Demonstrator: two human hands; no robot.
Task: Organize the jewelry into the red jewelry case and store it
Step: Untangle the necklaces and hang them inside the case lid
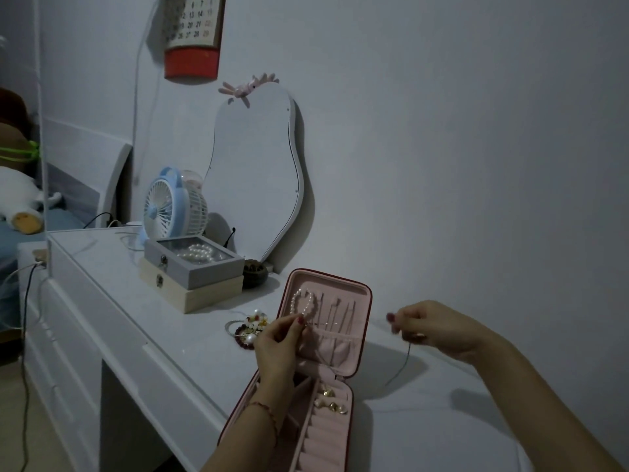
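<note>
1. Pink-lined red jewelry case (362,284) lies open on the white dresser top (153,321), lid leaning back toward the wall, tray half toward me.
2. My left hand (275,342) pinches one end of a thin chain necklace (403,361) at the lid's hook row; my right hand (425,330) pinches the other end, out to the right of the case. Both sets of fingers are curled tight on it.
3. Chain runs across the lid between my hands, and a loose length hangs below my right hand down toward the dresser. It's fine and dim; I think the clasp is at the left end, but I can't tell.
4. Step in hand, as I judge it: hang the chain on a free hook beside the pearl bracelet (303,301), which already hangs at the lid's left.
5. Doing it well: keep light tension between my hands so the chain stays straight and doesn't kink or snag the pearls.
6. Seat the left end fully over a hook before letting go on the right.
7. Then feed the slack into the elastic pocket (335,345) below the hooks, so nothing gets caught when the case closes.
8. Gold earrings (328,400) already sit in the tray half.
9. Loose bracelets (246,330) are piled on the dresser just left of the lid; those come next, then closing the case and storing it.
</note>
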